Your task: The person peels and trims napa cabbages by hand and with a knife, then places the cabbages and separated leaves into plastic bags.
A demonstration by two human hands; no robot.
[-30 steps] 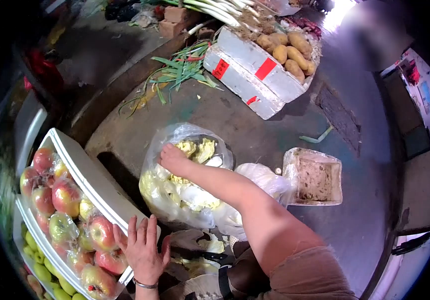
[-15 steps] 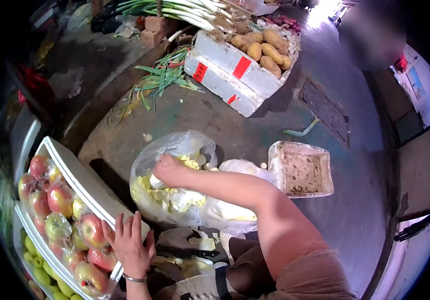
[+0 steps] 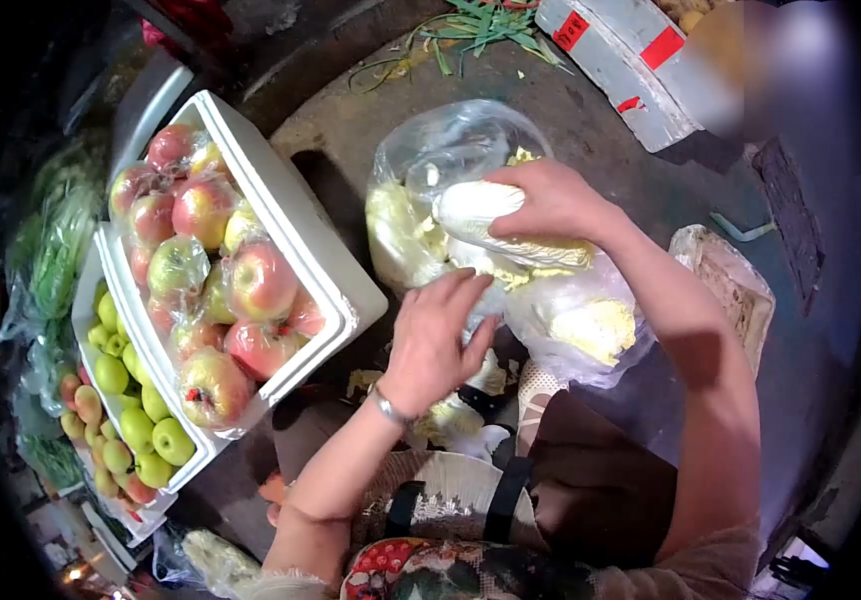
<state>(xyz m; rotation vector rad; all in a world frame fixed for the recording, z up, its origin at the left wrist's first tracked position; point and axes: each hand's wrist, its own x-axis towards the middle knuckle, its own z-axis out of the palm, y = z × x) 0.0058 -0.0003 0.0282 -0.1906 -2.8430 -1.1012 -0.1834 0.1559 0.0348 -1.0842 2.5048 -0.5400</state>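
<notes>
My right hand [image 3: 551,203] is closed around a napa cabbage [image 3: 476,208], holding it on its side above the mouth of a clear plastic bag [image 3: 466,125]. The cabbage has a white base and pale yellow leaves. More napa cabbage [image 3: 391,225] shows through the bag's wall. My left hand [image 3: 436,335], with a bracelet at its wrist, has its fingers apart at the near edge of the bag; whether it touches the plastic I cannot tell. To the right, a second bagged cabbage [image 3: 593,332] lies against the first bag.
At left, a white foam box [image 3: 286,205] holds wrapped apples [image 3: 204,210]; green apples [image 3: 138,430] fill another box beside it. Trimmed cabbage leaves [image 3: 451,425] lie before my lap. A dirty foam tray [image 3: 721,275] stands at right, a red-taped box [image 3: 616,55] at the back.
My view has swung left. My right hand has come up out of the bag with a napa cabbage. My left hand has left the apple box and moved beside the bag.
</notes>
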